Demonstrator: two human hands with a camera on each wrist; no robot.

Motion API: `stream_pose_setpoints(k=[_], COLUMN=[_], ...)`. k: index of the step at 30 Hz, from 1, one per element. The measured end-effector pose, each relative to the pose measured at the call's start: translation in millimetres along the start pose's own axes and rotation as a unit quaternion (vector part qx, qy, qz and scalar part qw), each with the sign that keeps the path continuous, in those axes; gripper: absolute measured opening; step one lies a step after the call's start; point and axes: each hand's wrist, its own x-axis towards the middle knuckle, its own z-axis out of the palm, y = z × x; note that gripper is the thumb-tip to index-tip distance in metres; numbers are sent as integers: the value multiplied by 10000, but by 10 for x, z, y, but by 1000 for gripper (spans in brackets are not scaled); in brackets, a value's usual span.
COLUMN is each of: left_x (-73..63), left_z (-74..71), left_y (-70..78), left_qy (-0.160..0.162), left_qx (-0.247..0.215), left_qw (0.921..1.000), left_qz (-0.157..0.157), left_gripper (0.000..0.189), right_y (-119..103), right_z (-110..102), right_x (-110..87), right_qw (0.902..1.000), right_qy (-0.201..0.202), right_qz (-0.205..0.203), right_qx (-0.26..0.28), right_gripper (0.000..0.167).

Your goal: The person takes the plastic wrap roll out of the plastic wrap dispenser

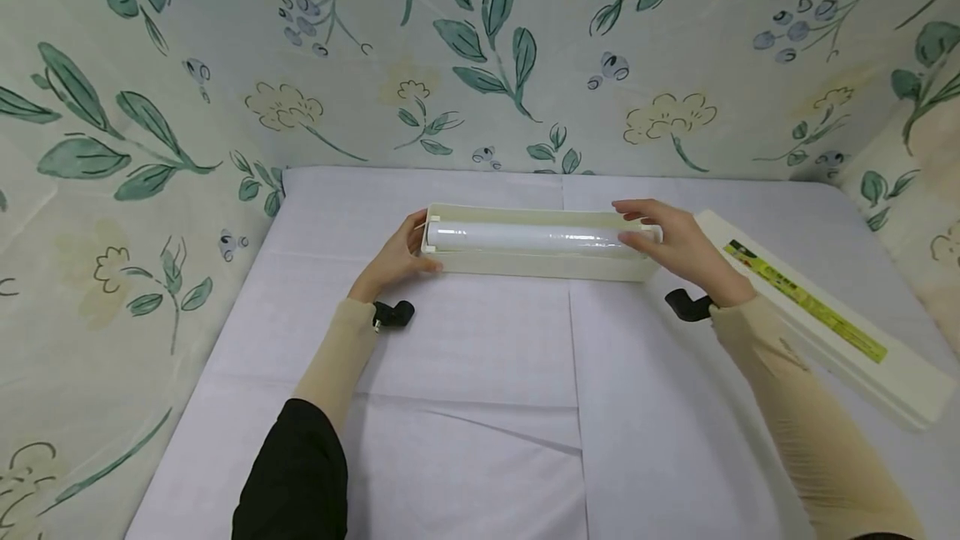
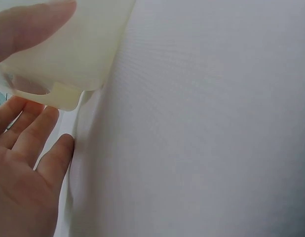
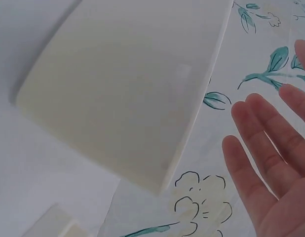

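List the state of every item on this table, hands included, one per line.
Box: open at the top, roll inside.
Roll: lying lengthwise in the box.
Yellow-labelled lid: off the box, lying slantwise, label up.
White cloth: spread out, creased.
Left hand: holding the box's left end.
Right hand: fingers extended, at the roll's right end; contact unclear.

Head view forward-down, wrist views close
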Motion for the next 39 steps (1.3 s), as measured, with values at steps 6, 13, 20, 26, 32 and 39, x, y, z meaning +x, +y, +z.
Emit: stream_pose_setpoints(k=[6,13,20,26,32,39], left_x=[-97,-53,-13,-24,-28,-15], left_z=[24,11,9,1,-7,-12], left_y=[209,77,-21,-19,-20,-16], left_qy=[-111,-68,-4,1,1,26], left_qx=[41,-105,34,16,34,62], left_qw=[9999,9998,10000,9999,9996,9999], left_qz=[-2,181,85,149,279,115], left_gripper=[98,99,101,99,100,100], right_y=[-66,-101,-146,-194,-245,-289], right_z=[110,223,306,377,441,525], right_x=[82,128,193,257,322,418], right_qw=[9996,9990,9983,9981,9972,9958], right_qy=[-231,-430,-405,-449,-551,-654], right_qz=[48,4,-372,-400,-436,-495], right_qx=[120,91,176,152,260,394], right_gripper=[49,47,44,44,44,45])
